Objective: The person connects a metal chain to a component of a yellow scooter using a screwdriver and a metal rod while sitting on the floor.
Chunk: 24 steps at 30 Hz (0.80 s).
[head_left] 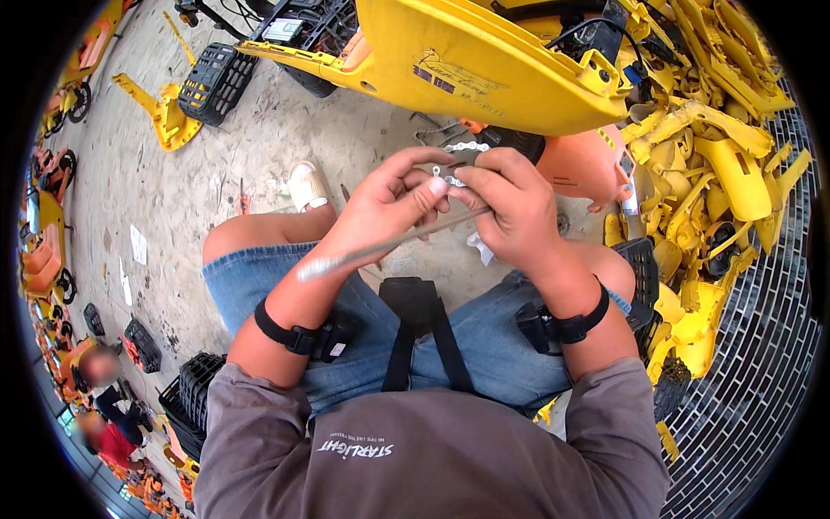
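Both my hands meet in front of me over a short silver chain, bent into a loop. My left hand is closed, pinching one end of the chain between thumb and fingers. From the other side my right hand grips the chain with its fingertips. A long thin rod with a pale, blurred end slants from my right hand's fingers across my left wrist; its exact kind is unclear. Fingers hide part of the chain.
A large yellow vehicle body panel hangs just beyond my hands, beside an orange cover. Broken yellow panels pile up at right. Black baskets stand at left. Two people are far left, near rows of orange vehicles.
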Each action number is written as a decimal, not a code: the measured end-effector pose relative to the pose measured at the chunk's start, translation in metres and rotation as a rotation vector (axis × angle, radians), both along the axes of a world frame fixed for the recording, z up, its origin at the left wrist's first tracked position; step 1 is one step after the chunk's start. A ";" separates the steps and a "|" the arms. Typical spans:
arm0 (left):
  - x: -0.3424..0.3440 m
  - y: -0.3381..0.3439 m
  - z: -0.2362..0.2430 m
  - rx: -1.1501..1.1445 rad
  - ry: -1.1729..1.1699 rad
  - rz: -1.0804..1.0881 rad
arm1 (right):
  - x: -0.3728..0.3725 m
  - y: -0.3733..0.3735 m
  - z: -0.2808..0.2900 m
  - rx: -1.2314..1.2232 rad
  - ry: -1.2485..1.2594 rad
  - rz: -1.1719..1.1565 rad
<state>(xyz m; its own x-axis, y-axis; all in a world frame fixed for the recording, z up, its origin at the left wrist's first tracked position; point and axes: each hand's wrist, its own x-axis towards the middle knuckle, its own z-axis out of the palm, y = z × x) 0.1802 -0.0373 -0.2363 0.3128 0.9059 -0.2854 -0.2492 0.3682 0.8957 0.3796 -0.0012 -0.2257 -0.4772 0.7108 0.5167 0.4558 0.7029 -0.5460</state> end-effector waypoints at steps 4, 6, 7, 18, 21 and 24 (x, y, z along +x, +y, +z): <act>-0.002 0.003 -0.012 -0.023 0.075 0.049 | -0.001 -0.007 -0.005 0.138 -0.087 0.006; 0.001 0.001 -0.012 0.012 0.187 0.059 | -0.003 -0.007 -0.006 0.193 -0.101 0.002; 0.000 0.000 -0.011 0.035 0.238 0.011 | -0.004 -0.008 -0.006 0.220 -0.109 -0.003; 0.005 -0.004 -0.017 0.048 0.123 0.017 | -0.005 -0.010 0.006 0.297 -0.180 0.029; 0.009 -0.005 -0.013 0.037 0.119 0.018 | -0.003 -0.013 0.010 0.326 -0.165 0.002; 0.012 -0.008 -0.015 0.052 0.111 0.052 | -0.001 -0.015 0.014 0.335 -0.168 -0.005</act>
